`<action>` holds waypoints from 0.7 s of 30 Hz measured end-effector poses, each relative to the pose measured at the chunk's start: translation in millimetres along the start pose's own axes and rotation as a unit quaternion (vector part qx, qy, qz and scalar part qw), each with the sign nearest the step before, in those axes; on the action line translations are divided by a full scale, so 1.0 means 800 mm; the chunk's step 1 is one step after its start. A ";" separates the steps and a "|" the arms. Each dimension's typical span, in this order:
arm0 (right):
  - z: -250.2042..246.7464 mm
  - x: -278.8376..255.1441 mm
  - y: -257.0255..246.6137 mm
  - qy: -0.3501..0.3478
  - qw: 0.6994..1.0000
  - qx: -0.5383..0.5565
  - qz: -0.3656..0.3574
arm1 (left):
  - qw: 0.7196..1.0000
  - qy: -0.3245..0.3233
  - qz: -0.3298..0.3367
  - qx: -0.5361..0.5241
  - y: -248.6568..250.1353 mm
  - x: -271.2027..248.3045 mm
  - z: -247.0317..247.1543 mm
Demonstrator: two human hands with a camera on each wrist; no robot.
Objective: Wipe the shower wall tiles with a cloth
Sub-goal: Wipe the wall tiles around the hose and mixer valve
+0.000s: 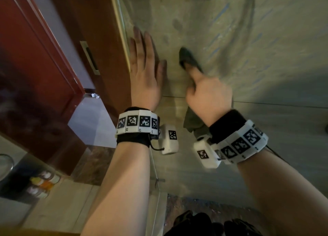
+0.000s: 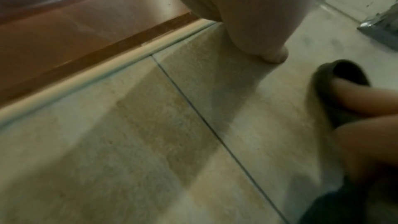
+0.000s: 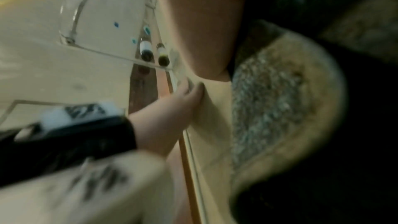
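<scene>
One dark olive cloth (image 1: pixel 190 61), crumpled against beige tiles (image 1: pixel 266 58)

I am looking at a reddish-brown wooden door (image 1: pixel 35 61) standing left, its brass latch plate (image 1: pixel 90 58) showing on the edge. Pale floor tiles (image 1: pixel 90 122) are lying beyond it. Small jars (image 1: pixel 42 184) are sitting low left, blurred. Dim light is falling unevenly.

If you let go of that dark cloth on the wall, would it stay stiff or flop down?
Probably flop. The cloth bends around the right hand, and a loose end droops below the wrist, so it looks soft. It likely weighs little, since a light grip presses it to the wall tiles.
</scene>
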State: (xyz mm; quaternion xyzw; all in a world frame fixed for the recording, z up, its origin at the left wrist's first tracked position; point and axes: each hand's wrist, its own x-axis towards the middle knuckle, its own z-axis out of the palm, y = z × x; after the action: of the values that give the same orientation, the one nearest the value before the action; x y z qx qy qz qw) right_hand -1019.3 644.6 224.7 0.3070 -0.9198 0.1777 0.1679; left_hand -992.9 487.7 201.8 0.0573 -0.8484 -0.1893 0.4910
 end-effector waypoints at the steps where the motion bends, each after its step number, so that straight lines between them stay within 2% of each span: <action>1: -0.010 0.006 0.001 0.017 1.000 0.002 0.007 | 1.000 0.001 -0.002 -0.001 0.000 0.000 0.000; 3: -0.019 0.008 0.001 0.032 0.999 0.007 0.030 | 1.000 0.000 -0.009 -0.003 0.001 0.000 0.001; 6: 0.001 -0.010 -0.001 0.008 0.998 0.016 0.059 | 1.000 0.004 -0.020 0.001 0.002 -0.001 0.003; 9: 0.030 -0.030 -0.007 -0.063 0.997 0.025 0.029 | 1.000 0.003 -0.025 0.000 0.005 -0.001 0.005; 11: 0.034 -0.030 -0.011 -0.083 0.996 0.030 0.012 | 1.000 0.002 -0.030 -0.006 0.005 -0.002 0.005; 17: -0.007 0.005 -0.004 0.009 1.000 0.023 0.018 | 1.000 0.010 -0.023 -0.010 0.005 -0.004 0.004; 21: 0.005 -0.010 -0.009 -0.021 0.999 0.031 0.020 | 0.999 0.005 -0.034 -0.010 0.007 -0.003 0.003</action>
State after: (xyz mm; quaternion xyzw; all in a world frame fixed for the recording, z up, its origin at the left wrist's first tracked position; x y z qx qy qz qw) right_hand -1009.6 641.9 219.6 0.2975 -0.9230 0.2030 0.1357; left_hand -992.9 494.1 200.7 0.0821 -0.8418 -0.2135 0.4888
